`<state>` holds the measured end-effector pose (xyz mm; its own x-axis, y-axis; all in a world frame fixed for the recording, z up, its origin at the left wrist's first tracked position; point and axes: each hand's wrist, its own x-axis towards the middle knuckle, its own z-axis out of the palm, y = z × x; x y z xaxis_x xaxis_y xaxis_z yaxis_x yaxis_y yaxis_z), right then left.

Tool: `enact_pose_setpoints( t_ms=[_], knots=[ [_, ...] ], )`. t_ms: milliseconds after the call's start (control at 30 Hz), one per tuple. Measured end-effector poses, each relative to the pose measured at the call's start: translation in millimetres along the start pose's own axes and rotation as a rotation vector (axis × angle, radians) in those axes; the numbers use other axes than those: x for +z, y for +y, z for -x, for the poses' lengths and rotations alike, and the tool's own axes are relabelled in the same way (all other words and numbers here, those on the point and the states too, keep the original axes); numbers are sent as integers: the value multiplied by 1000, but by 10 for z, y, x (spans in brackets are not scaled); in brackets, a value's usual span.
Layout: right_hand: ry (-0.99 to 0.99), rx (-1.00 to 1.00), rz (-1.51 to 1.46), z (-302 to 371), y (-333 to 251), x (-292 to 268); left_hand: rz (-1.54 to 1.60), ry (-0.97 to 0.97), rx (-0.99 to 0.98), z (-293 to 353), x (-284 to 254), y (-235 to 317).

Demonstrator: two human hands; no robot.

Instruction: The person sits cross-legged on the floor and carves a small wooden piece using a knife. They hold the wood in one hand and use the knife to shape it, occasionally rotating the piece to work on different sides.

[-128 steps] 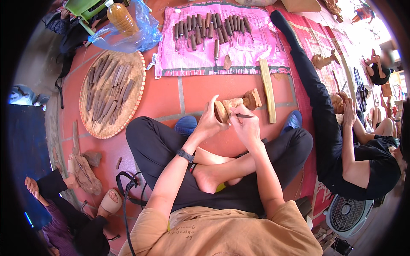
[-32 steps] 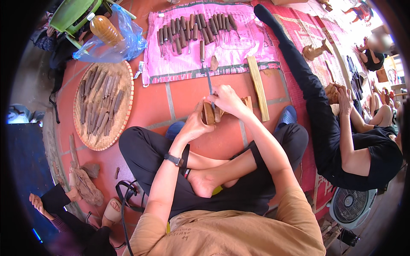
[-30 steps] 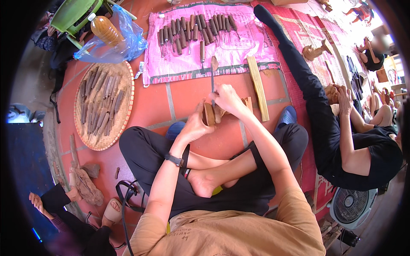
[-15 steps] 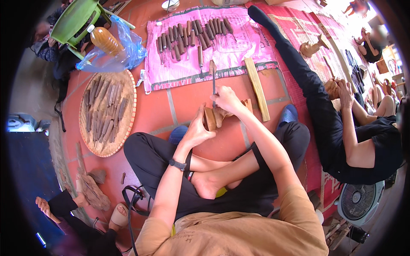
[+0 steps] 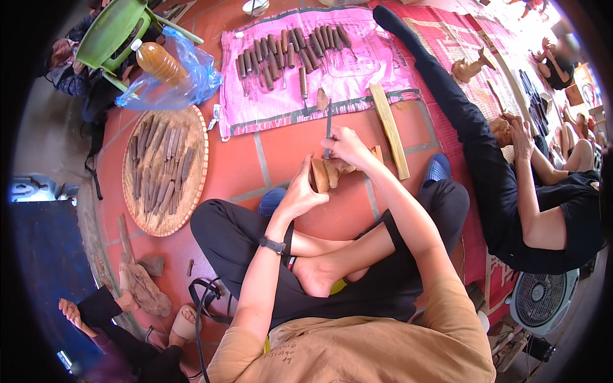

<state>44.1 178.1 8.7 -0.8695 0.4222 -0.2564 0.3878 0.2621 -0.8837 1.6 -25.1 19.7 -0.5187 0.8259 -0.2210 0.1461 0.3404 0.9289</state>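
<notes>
A small pale wood carving (image 5: pixel 332 175) rests low over the tiled floor in front of my crossed legs. My left hand (image 5: pixel 302 194) grips its flat base end, thumb on the near side and fingers on the far side. Closed round the metal shaft of a carving chisel (image 5: pixel 329 121), my right hand (image 5: pixel 348 147) presses down at the carving's upper side. The chisel's brown wooden handle points away from me, toward the pink sheet. Its cutting tip is hidden under my right hand.
Several dark-handled carving tools lie on a pink sheet (image 5: pixel 377 73) ahead. A round woven tray (image 5: pixel 203 159) at left holds more. A wooden stick (image 5: pixel 389 131) lies right of the carving. Another person (image 5: pixel 543 210) works at right beside a fan (image 5: pixel 544 300); a bottle (image 5: pixel 159 62) stands far left.
The whole view has shifted slightly, so things sit a little further right. Both hands keep their holds on the carving and the chisel, with little visible movement.
</notes>
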Motion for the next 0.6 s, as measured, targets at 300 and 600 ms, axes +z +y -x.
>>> enact_pose_setpoints(
  t_ms=[300,600],
  knots=[
    [-6,-5,55,15,-77,18,43,-22,-19,-20,-22,-22],
    [-202,214,-793,-51,232,-238,-1,-32,-26,-5,-50,68]
  ],
)
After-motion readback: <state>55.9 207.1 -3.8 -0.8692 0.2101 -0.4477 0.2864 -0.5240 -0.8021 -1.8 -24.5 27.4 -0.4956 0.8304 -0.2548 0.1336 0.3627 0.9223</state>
